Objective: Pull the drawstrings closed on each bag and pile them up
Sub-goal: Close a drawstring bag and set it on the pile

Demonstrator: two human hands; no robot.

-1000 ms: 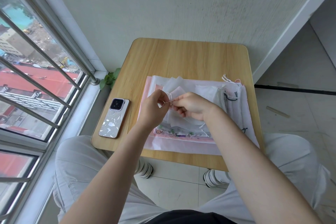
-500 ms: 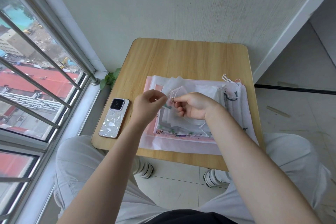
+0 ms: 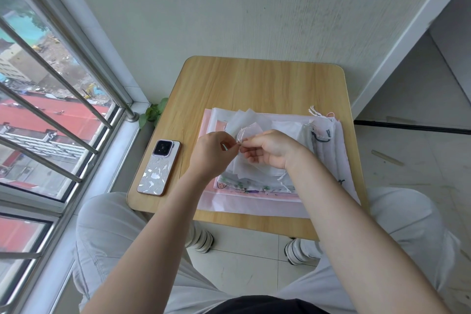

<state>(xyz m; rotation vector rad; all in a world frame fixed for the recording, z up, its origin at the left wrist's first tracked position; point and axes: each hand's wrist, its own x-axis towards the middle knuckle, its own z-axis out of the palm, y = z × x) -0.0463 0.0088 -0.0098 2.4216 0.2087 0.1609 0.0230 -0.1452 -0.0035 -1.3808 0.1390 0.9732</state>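
A small sheer white drawstring bag (image 3: 248, 129) is held just above a flat stack of white and pink bags (image 3: 257, 199) on the wooden table (image 3: 254, 84). My left hand (image 3: 215, 153) pinches the bag's thin drawstring at its mouth. My right hand (image 3: 271, 149) pinches the gathered top of the same bag, fingertips almost touching the left hand's. Most of the small bag's body is hidden behind my right hand. Several drawn bags with cords (image 3: 322, 130) lie at the stack's right end.
A phone (image 3: 159, 168) in a patterned case lies face down at the table's left edge. A barred window (image 3: 51, 109) runs along the left and a small plant (image 3: 153, 113) sits by the sill. The wall stands right behind the table.
My two hands drew a little apart and then came back together at the bag's mouth. The small bag's top now looks more gathered.
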